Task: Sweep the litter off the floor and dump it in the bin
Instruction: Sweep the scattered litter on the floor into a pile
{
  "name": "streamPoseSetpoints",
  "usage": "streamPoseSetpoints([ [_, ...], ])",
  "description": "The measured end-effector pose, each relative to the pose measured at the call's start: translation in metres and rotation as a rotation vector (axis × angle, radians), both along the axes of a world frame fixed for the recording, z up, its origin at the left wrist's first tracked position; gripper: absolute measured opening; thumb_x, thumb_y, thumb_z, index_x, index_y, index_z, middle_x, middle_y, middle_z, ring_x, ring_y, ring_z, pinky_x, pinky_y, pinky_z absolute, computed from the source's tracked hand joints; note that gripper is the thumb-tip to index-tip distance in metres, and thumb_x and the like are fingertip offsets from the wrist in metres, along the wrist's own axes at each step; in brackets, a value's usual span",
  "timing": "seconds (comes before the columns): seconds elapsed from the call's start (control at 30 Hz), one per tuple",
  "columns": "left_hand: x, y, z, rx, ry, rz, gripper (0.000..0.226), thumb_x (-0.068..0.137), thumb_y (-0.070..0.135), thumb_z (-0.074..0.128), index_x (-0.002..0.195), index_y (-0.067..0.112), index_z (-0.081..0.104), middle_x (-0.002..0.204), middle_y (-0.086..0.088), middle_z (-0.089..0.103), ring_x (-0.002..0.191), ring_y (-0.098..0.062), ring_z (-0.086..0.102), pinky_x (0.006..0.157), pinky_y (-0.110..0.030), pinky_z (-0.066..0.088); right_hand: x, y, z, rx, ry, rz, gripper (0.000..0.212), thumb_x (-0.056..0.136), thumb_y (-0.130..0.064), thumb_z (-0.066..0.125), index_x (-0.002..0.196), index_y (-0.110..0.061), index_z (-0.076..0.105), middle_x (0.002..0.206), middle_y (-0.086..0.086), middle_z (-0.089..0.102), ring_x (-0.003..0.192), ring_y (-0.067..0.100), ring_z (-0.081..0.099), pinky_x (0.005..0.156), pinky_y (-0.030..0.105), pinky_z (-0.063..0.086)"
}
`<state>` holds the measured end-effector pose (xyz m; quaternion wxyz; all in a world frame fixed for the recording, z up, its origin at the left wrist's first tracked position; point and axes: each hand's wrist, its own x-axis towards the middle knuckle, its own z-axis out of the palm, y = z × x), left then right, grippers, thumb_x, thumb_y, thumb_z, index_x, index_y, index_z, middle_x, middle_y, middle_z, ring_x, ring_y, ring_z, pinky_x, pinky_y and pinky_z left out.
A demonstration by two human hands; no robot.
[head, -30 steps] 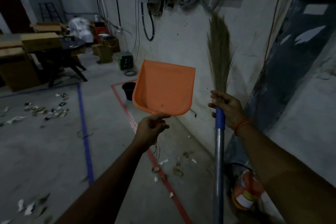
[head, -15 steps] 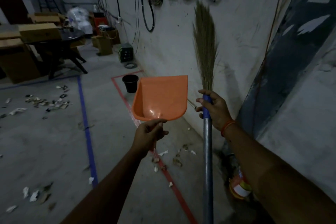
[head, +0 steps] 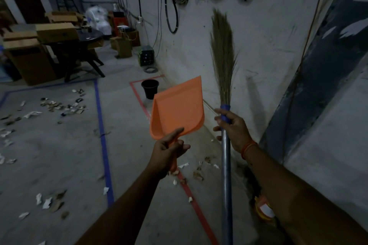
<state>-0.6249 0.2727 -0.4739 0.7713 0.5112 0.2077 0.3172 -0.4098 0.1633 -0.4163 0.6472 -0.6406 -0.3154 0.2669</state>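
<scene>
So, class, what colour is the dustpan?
Orange, seen in the head view: dustpan, held by the left hand.

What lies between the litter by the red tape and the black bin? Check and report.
Nothing visible blocks it. Bare floor along the red tape line separates the litter from the black bin, though the held orange dustpan hides part of that stretch.

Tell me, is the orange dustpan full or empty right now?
Empty. The orange dustpan, held up off the floor by the left hand, shows a bare inner face with no litter on it.
</scene>
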Motion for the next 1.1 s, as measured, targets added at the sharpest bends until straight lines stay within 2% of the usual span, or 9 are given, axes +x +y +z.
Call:
streamPoseSetpoints([
  [0.13,-0.008,-0.002,-0.011,-0.026,0.01,0.038,0.044,0.093,0.004,0.062,0.137,0.009,0.058,0.101,-0.02,0.069,0.097,-0.029,0.072,0.088,-0.033,0.057,-0.016,-0.008,-0.045,-0.046,0.044,0.024,0.025,0.09,-0.005,0.063,0.107,-0.022,0.071,0.105,0.018,0.063,0.072,0.027,0.065,0.065,0.038,0.057],
  [0.3,-0.022,-0.003,-0.026,-0.051,0.052,0.097,0.045,0.089,0.016,0.068,0.132,0.007,0.062,0.118,-0.019,0.07,0.103,-0.034,0.07,0.096,-0.046,0.054,-0.032,-0.018,-0.09,-0.123,0.042,-0.003,0.026,0.089,-0.001,0.064,0.105,-0.021,0.072,0.1,0.02,0.066,0.072,0.025,0.066,0.071,0.039,0.059],
  [0.47,-0.036,-0.008,-0.044,-0.044,0.114,0.133,0.024,0.097,0.006,0.059,0.119,0.005,0.069,0.098,-0.009,0.069,0.086,-0.024,0.067,0.088,-0.046,0.057,-0.056,-0.034,-0.122,-0.196,0.079,-0.018,0.03,0.089,0.001,0.062,0.105,-0.022,0.07,0.09,0.012,0.066,0.064,0.019,0.064,0.058,0.032,0.057],
  [0.53,-0.043,-0.013,-0.048,-0.027,0.14,0.147,0.021,0.098,0.004,0.058,0.113,0.01,0.072,0.087,-0.006,0.067,0.076,-0.019,0.063,0.073,-0.036,0.059,-0.065,-0.042,-0.138,-0.23,0.11,-0.008,0.031,0.088,0.001,0.061,0.105,-0.024,0.07,0.089,0.011,0.066,0.064,0.02,0.062,0.058,0.035,0.057],
  [0.63,-0.055,-0.015,-0.06,0.026,0.178,0.2,0.023,0.098,0.004,0.058,0.112,0.014,0.073,0.084,-0.008,0.061,0.065,-0.014,0.053,0.055,-0.026,0.045,-0.077,-0.055,-0.166,-0.297,0.106,0.021,0.033,0.09,-0.001,0.06,0.104,-0.03,0.07,0.099,0.014,0.066,0.065,0.022,0.062,0.059,0.038,0.057],
  [0.83,-0.078,-0.021,-0.082,-0.041,0.228,0.242,0.029,0.097,-0.006,0.049,0.107,0.005,0.074,0.083,-0.009,0.063,0.063,-0.015,0.048,0.052,-0.022,0.041,-0.093,-0.076,-0.205,-0.397,-0.009,0.018,0.034,0.088,-0.005,0.064,0.102,-0.036,0.069,0.102,0.001,0.066,0.082,0.016,0.064,0.065,0.034,0.059],
  [0.93,-0.09,-0.029,-0.093,-0.093,0.243,0.246,0.033,0.095,-0.009,0.044,0.1,0.001,0.075,0.08,-0.01,0.062,0.064,-0.016,0.048,0.053,-0.022,0.039,-0.088,-0.078,-0.208,-0.429,-0.016,0.011,0.033,0.09,-0.006,0.061,0.098,-0.037,0.069,0.082,0.001,0.066,0.067,0.019,0.06,0.061,0.041,0.057],
  [1.0,-0.096,-0.036,-0.099,-0.12,0.244,0.246,0.035,0.095,-0.01,0.043,0.098,0.001,0.076,0.079,-0.008,0.062,0.064,-0.015,0.049,0.053,-0.021,0.039,-0.082,-0.076,-0.204,-0.411,0.022,0.003,0.034,0.09,-0.001,0.058,0.096,-0.032,0.069,0.071,0.0,0.063,0.057,0.022,0.055,0.052,0.037,0.053],
  [1.1,-0.1,-0.045,-0.108,-0.155,0.24,0.244,0.036,0.097,-0.009,0.042,0.098,0.003,0.076,0.078,-0.006,0.062,0.063,-0.013,0.049,0.053,-0.021,0.039,-0.072,-0.075,-0.199,-0.382,0.072,-0.007,0.032,0.09,0.006,0.053,0.099,-0.02,0.068,0.075,-0.004,0.061,0.053,0.017,0.051,0.049,0.029,0.048],
])
